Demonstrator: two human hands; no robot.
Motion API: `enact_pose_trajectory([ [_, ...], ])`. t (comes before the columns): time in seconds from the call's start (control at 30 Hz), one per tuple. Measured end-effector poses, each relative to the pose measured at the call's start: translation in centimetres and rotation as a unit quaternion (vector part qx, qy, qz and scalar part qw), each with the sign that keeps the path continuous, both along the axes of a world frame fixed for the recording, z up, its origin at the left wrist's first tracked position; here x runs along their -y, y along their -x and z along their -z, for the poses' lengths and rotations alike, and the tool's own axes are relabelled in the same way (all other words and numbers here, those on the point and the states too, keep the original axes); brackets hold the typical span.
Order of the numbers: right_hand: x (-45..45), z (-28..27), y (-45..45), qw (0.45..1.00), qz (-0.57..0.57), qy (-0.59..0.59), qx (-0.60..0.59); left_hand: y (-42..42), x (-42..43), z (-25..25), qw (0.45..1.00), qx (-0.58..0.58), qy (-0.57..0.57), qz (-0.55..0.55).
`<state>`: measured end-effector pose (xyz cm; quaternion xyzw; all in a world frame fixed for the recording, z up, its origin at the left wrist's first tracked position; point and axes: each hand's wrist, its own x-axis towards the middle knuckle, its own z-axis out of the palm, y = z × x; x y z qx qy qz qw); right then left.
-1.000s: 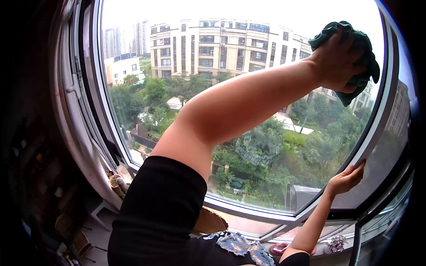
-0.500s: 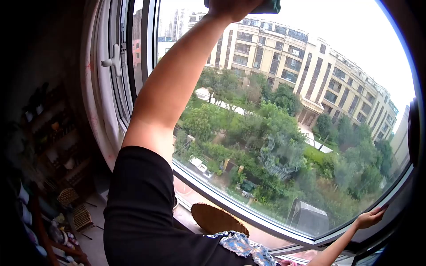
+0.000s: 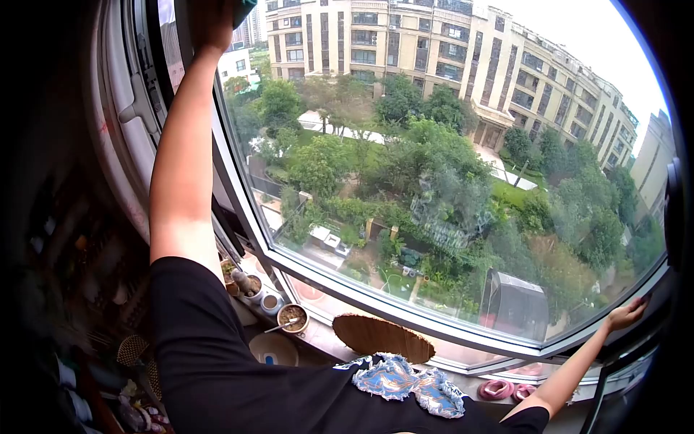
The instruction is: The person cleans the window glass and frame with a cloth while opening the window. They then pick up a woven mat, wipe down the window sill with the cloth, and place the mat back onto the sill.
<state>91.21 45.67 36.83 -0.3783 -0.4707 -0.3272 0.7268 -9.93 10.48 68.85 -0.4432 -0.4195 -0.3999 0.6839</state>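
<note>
My left hand (image 3: 215,27) is raised to the top left of the view, at the left side of the window frame (image 3: 318,278). It is closed around a dark green cloth (image 3: 244,10), only part of which shows; the fingers are mostly hidden and cut by the edge. My right hand (image 3: 627,313) rests at the lower right against the frame's edge, fingers stretched out, with nothing seen in it. Between the hands spans the window pane (image 3: 452,210), which has hazy smears in its middle. Trees and a long beige building show through it.
Below the window, a round brown woven disc (image 3: 383,338) leans near the sill. Several pots stand at the left, among them a cactus pot (image 3: 249,284) and a bowl (image 3: 293,318) with a spoon-like handle. Pink slippers (image 3: 496,390) lie at the right. A window handle (image 3: 137,108) juts out at left.
My left hand has moved left with the green cloth, from over the pane to the frame's left side. The view has shifted, bringing pots and slippers into sight. My right hand stays at the frame.
</note>
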Motion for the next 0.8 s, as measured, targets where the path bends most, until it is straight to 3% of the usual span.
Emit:
enact_pose_trajectory([
  [0.03, -0.3, 0.0, -0.4, 1.000, -0.021, -0.005, -0.001, -2.5, 0.8, 0.4, 0.990, 0.121, 0.046, 0.058],
  [0.07, -0.2, 0.0, -0.1, 0.999, -0.043, -0.015, -0.013, 1.0, 0.5, 0.4, 0.991, 0.006, -0.020, -0.133],
  [0.1, 0.1, -0.1, 0.3, 0.998, -0.051, -0.008, -0.031, 7.6, 0.8, 0.8, 0.996, -0.017, 0.064, 0.060],
  [0.2, -0.3, 0.3, 0.0, 0.998, -0.033, -0.010, -0.048, 2.7, 0.0, 2.2, 1.000, 0.000, 0.007, 0.021],
  [0.27, 0.1, 0.1, 0.3, 0.999, -0.004, -0.009, -0.042, 0.4, -1.0, 2.4, 0.998, 0.031, -0.018, 0.061],
  [0.4, 2.5, -1.0, 4.0, 0.996, -0.056, -0.004, -0.067, -4.8, -3.3, 2.2, 0.998, 0.064, -0.013, 0.009],
  [0.5, 3.5, -1.7, 5.4, 0.992, -0.101, -0.013, -0.073, -11.4, -5.0, 1.3, 0.997, 0.065, 0.015, 0.034],
  [0.7, 5.9, -2.4, 7.8, 0.984, -0.160, -0.001, -0.074, -18.1, -10.5, -2.9, 0.997, -0.051, -0.063, 0.015],
  [0.73, 6.2, -2.6, 8.4, 0.974, -0.208, -0.020, -0.089, -15.8, -11.2, -4.7, 0.984, -0.125, -0.056, -0.113],
  [0.8, 6.2, -2.5, 8.7, 0.960, -0.257, -0.035, -0.108, -21.7, -13.6, -4.5, 0.995, -0.018, -0.073, -0.066],
])
